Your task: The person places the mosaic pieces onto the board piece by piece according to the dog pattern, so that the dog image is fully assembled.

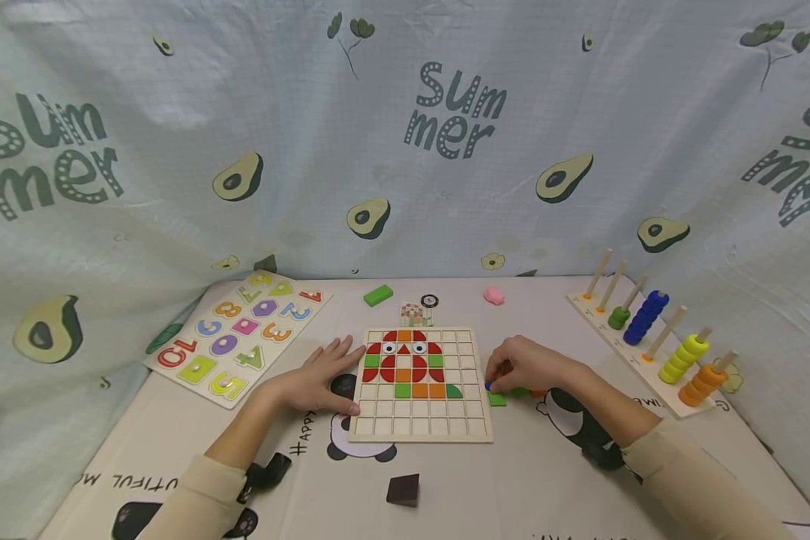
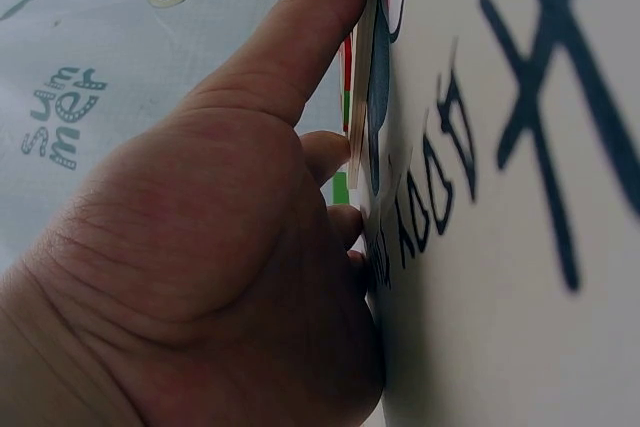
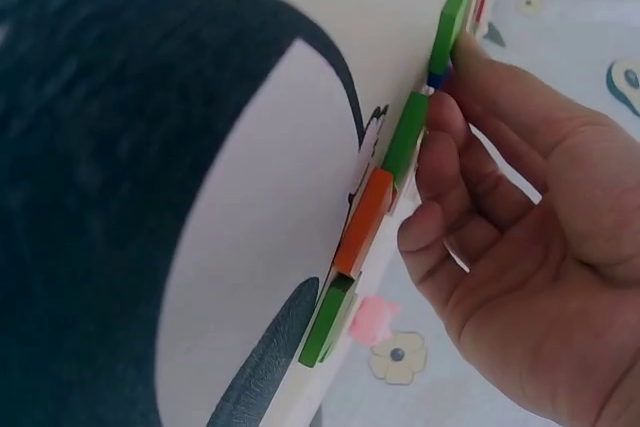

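Observation:
A square wooden grid board (image 1: 421, 429) lies flat, with red, orange, green and white tiles forming a figure in its upper left and middle. My left hand (image 1: 320, 379) rests spread at the board's left edge, thumb and fingertips touching the frame; in the left wrist view the thumb (image 2: 300, 32) lies along that edge. Right of the board, my right hand (image 1: 529, 364) has curled fingers, with thumb and index finger at a small blue tile (image 3: 437, 79), mostly hidden between them. A green square tile (image 1: 497, 400) lies right in front of these fingertips.
More green and orange tiles (image 3: 363, 222) lie beside the right hand. A number puzzle board (image 1: 236, 337) is at left, a peg board with coloured rings (image 1: 648, 352) at right. A green block (image 1: 378, 295), pattern card (image 1: 415, 314), pink piece (image 1: 494, 295) and dark piece (image 1: 403, 490) also lie around.

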{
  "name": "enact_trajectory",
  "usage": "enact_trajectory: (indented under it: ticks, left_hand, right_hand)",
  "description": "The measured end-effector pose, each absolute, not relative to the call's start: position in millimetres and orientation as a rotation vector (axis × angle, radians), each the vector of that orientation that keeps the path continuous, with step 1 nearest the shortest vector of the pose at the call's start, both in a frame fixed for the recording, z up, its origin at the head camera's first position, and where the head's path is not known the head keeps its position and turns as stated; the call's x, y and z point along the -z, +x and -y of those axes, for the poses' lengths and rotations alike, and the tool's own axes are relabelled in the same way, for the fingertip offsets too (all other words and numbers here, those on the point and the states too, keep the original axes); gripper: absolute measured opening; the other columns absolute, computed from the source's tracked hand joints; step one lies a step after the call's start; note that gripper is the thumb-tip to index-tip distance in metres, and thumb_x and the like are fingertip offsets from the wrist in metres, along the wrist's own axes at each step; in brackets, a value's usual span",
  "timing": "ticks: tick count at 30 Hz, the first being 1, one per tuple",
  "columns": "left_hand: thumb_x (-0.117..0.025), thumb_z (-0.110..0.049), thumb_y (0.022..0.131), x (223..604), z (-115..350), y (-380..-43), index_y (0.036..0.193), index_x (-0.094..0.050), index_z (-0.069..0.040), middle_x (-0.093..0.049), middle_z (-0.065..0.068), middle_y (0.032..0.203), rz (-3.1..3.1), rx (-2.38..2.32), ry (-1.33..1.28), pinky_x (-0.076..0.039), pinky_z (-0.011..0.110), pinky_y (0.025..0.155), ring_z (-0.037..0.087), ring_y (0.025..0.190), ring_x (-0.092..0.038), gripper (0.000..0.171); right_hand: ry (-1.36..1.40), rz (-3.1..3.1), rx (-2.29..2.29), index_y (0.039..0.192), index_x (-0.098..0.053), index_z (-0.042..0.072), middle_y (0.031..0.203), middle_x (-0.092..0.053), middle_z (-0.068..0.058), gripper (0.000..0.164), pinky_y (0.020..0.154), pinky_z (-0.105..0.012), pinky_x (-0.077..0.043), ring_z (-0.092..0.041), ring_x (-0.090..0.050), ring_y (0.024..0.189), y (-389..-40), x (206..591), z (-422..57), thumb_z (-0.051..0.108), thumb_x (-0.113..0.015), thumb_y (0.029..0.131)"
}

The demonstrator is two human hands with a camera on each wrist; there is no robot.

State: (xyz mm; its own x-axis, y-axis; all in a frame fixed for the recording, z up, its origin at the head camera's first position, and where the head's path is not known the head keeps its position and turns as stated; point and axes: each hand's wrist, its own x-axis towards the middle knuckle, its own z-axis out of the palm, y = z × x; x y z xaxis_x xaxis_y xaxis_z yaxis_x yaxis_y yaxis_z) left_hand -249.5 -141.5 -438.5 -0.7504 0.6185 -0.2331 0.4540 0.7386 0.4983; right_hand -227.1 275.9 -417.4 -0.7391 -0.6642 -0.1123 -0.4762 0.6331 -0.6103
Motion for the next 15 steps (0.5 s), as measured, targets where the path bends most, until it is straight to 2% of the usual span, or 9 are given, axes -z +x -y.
enact_trajectory:
  ticks: [10,15]
  left_hand:
    - [-0.069,-0.069,0.071,439.5,141.6,-249.8,0.155,-0.013,-0.030,0.003,0.004,0.162,-2.552,-0.592,0.821,0.006,0.049,0.118,0.025,0.147,0.010,0.109]
    - [-0.069,-0.069,0.071,438.6,141.9,-249.7,0.155,-0.013,-0.029,0.002,0.003,0.162,-2.558,-0.594,0.824,0.006,0.049,0.118,0.026,0.147,0.010,0.109]
  right_hand:
    - [-0.890,-2.680,0.641,0.083,-0.073,0.021,0.079,-0.064,0.014,0.010,0.062,-0.023,-0.051,-0.004,-0.057,0.069,-224.3,416.0,-273.2,0.012,-0.073,0.083]
    - [-0.949,-2.772,0.525,0.087,-0.075,0.022,0.083,-0.063,0.015,0.009,0.065,-0.022,-0.050,-0.001,-0.055,0.072,-221.7,415.0,-277.0,0.014,-0.073,0.084]
